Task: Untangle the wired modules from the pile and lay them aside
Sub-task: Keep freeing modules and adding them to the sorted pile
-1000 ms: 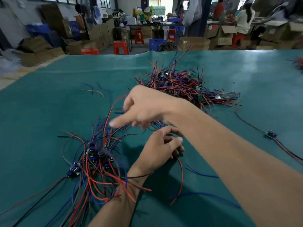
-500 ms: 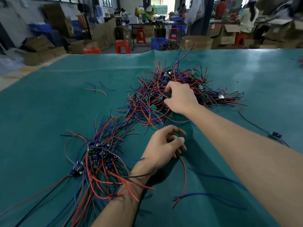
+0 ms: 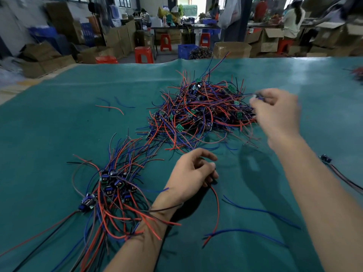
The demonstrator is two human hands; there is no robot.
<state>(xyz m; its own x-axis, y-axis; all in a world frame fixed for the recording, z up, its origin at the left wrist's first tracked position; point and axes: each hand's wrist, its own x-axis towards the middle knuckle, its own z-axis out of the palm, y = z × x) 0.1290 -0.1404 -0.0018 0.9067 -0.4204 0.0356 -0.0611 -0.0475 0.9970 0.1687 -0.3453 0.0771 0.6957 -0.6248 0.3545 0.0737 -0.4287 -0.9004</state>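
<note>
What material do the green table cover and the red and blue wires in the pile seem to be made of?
Table cover: probably a rubber or vinyl mat, smooth and semi-matte; it shows soft glare and a wavy far edge. Wires in the pile: apparently plastic-insulated, slightly glossy; they hold springy curves. The metal inside is not visible.

the left hand [image 3: 191, 173] sits at the centre of the frame, low toward the counter, back of the hand up, its forearm running down to the bottom edge, with the fingers [image 3: 209, 157] curled inward and the thumb and lower fingers pinching something small at their tips. the right hand [image 3: 278, 112] is raised at the right of the frame, blurred, its bare forearm stretching down to the lower right corner. its fingers [image 3: 261, 97] are bent toward the upper left and pinch something small between thumb and fingertips.
</note>
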